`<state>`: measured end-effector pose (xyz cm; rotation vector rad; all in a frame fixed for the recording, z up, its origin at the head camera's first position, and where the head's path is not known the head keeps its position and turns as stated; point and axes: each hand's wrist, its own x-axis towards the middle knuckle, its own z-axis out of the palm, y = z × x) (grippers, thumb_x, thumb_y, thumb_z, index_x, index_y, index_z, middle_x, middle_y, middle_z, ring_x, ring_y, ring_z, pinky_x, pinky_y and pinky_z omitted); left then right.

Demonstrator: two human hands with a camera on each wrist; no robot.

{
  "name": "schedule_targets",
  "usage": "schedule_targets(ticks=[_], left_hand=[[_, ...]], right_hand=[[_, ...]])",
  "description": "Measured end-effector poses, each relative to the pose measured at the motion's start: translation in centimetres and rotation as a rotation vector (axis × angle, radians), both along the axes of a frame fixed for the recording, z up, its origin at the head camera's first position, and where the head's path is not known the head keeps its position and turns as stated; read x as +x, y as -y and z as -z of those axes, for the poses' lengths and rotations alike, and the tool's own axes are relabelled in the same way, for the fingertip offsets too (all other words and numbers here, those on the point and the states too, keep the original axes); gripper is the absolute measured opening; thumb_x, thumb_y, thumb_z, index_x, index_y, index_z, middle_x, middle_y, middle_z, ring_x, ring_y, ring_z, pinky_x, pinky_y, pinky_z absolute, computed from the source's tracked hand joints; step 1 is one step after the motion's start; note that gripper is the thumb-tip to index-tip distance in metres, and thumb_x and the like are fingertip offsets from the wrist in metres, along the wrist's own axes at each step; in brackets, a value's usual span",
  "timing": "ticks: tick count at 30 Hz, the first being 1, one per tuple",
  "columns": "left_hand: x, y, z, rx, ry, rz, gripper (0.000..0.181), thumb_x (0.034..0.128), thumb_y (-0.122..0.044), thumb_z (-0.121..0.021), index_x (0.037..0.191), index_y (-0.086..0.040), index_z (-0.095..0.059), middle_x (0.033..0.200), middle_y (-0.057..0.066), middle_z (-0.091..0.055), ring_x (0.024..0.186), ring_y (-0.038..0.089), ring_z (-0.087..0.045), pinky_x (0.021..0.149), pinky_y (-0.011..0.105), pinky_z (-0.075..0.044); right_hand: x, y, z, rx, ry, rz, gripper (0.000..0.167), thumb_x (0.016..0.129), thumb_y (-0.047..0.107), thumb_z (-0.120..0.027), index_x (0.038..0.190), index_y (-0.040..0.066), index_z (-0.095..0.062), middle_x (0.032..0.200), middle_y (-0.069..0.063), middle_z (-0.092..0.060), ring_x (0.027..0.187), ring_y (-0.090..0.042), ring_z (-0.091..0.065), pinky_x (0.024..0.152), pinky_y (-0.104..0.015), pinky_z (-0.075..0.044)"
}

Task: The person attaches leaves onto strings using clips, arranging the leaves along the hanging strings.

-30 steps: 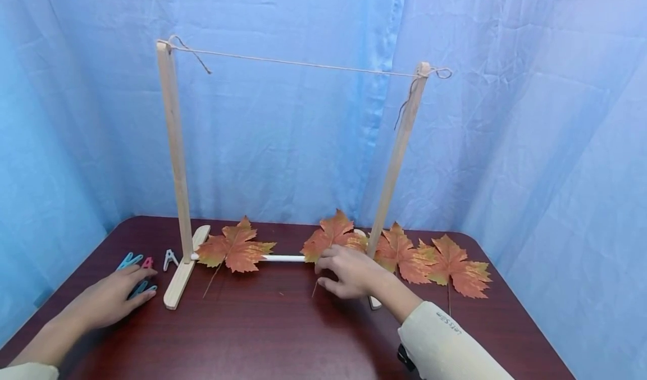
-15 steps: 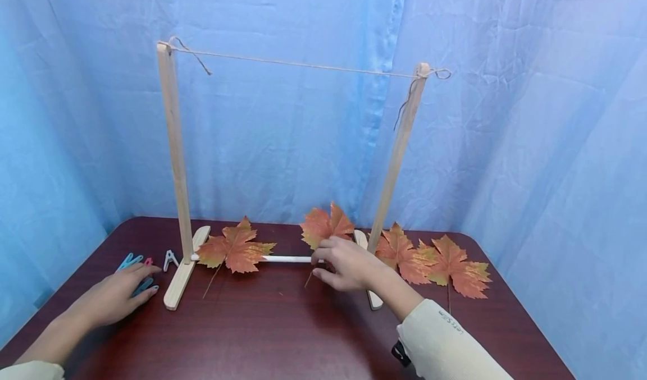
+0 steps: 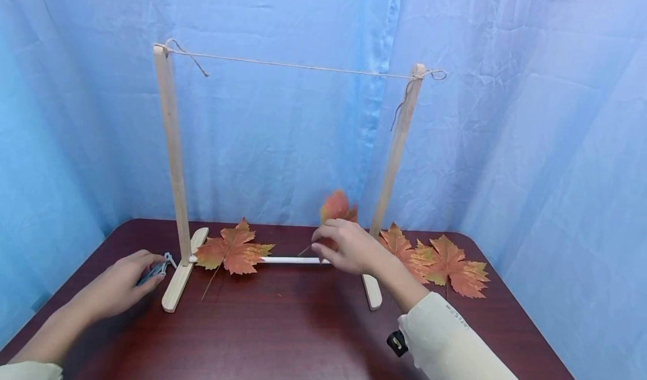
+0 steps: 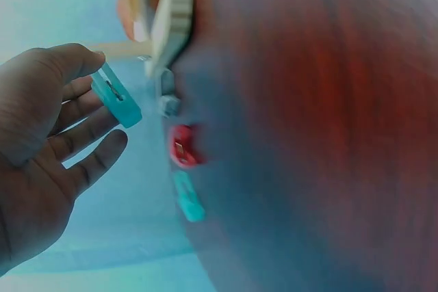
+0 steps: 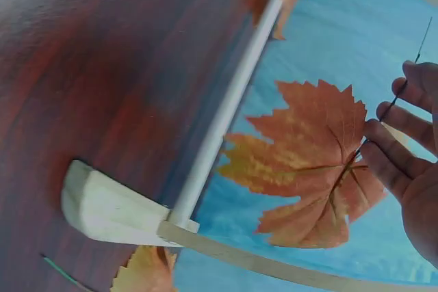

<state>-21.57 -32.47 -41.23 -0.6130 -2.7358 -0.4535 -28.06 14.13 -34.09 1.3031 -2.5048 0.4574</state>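
Note:
My left hand pinches a teal clothespin between thumb and fingers, just above the table at the left. Below it in the left wrist view lie a red clothespin, another teal clothespin and a pale clothespin. My right hand holds an orange artificial maple leaf by its thin stem, raised off the table near the right post. In the head view that hand hides part of the leaf. One more maple leaf leans on the white rod by the left post.
A wooden frame stands on the dark table, with a left post, a right post and a string tied between their tops. A white rod joins the feet. Two leaves lie at the right.
My right hand has lifted the maple leaf off the table, and its blade has tilted. My left hand has picked up a teal clothespin and moved slightly right.

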Motion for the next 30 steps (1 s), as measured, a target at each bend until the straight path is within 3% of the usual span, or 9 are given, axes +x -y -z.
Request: schedule_targets(ticks=[4, 8, 15, 22, 26, 30], left_hand=[[-0.1, -0.8, -0.9, 0.052, -0.076, 0.066, 0.025, 0.0872, -0.002, -0.079, 0.110, 0.001, -0.069, 0.091, -0.005, -0.058, 0.072, 0.000, -0.046, 0.056, 0.024, -0.043], [-0.3, -1.8, -1.8, 0.080, -0.081, 0.096, 0.023, 0.0876, -0.002, -0.078, 0.109, -0.003, -0.069, 0.087, -0.009, -0.054, 0.070, 0.002, -0.045, 0.055, 0.023, -0.040], [-0.7, -3.8, -3.6, 0.091, -0.142, 0.153, 0.027, 0.0843, 0.001, -0.080, 0.109, -0.004, -0.070, 0.097, -0.003, -0.066, 0.080, 0.004, -0.057, 0.061, 0.026, -0.051], [-1.1, -5.8, -5.8, 0.098, -0.118, 0.191, 0.028, 0.0874, 0.000, -0.076, 0.114, -0.005, -0.069, 0.100, -0.003, -0.065, 0.081, 0.007, -0.060, 0.063, 0.027, -0.053], [-1.5, -6.9, -7.0, 0.088, -0.090, 0.214, 0.029, 0.0904, -0.001, -0.073, 0.118, -0.003, -0.067, 0.110, 0.003, -0.067, 0.084, 0.010, -0.065, 0.066, 0.028, -0.057], [-1.9, -8.0, -8.3, 0.072, -0.116, 0.236, 0.027, 0.0923, -0.003, -0.073, 0.119, -0.004, -0.067, 0.111, 0.003, -0.067, 0.087, 0.011, -0.063, 0.069, 0.031, -0.056]], right_hand=[[-0.4, -0.1, -0.9, -0.112, -0.013, -0.035, 0.009, 0.101, 0.018, -0.067, 0.104, 0.013, -0.074, 0.098, 0.005, -0.069, 0.084, -0.006, -0.063, 0.073, -0.028, -0.055], [-0.8, -0.3, -1.7, -0.216, -0.041, -0.063, 0.009, 0.100, 0.011, -0.068, 0.105, 0.008, -0.075, 0.099, 0.001, -0.072, 0.082, -0.008, -0.063, 0.071, -0.030, -0.056], [-0.9, -0.2, -3.4, -0.372, -0.063, -0.055, 0.011, 0.099, 0.002, -0.066, 0.106, 0.001, -0.074, 0.093, -0.008, -0.073, 0.072, -0.016, -0.066, 0.066, -0.026, -0.056], [-1.1, 0.0, -5.2, -0.452, -0.101, -0.034, 0.010, 0.099, 0.002, -0.066, 0.104, 0.000, -0.074, 0.086, -0.008, -0.074, 0.063, -0.011, -0.057, 0.059, -0.026, -0.050], [-1.1, -0.1, -6.1, -0.482, -0.090, -0.009, 0.011, 0.100, 0.003, -0.065, 0.104, -0.002, -0.074, 0.087, -0.009, -0.074, 0.065, -0.015, -0.062, 0.060, -0.027, -0.052], [-1.4, -0.3, -6.8, -0.503, -0.092, 0.017, 0.012, 0.100, 0.004, -0.065, 0.105, -0.002, -0.074, 0.089, -0.010, -0.075, 0.068, -0.017, -0.066, 0.061, -0.028, -0.053]])
